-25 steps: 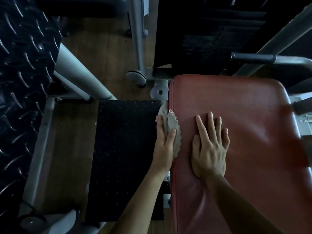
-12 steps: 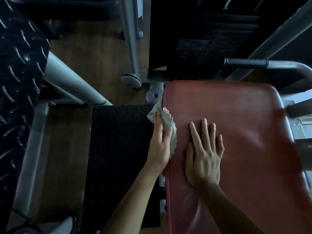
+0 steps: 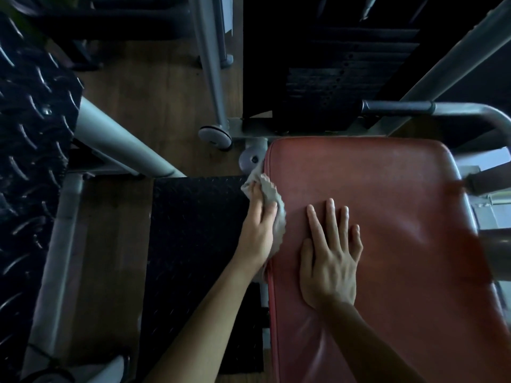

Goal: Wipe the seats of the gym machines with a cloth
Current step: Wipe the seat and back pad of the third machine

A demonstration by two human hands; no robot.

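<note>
I've got my left hand point(image 3: 258, 230) closed on the cloth point(image 3: 272, 201), pressing it against the left edge of the red seat point(image 3: 392, 205), up near the far-left corner. Cloth folds over that edge, part on top, part down the side. My right hand point(image 3: 330, 261) lies open and flat on the seat, fingers point(image 3: 329, 214) spread, pointing to the far edge, just beside the left hand. Left of the seat, a black tread plate point(image 3: 193, 233) sits on the wood floor point(image 3: 154, 100). A grey handle point(image 3: 398, 107) with a dark grip runs past the far edge
</note>
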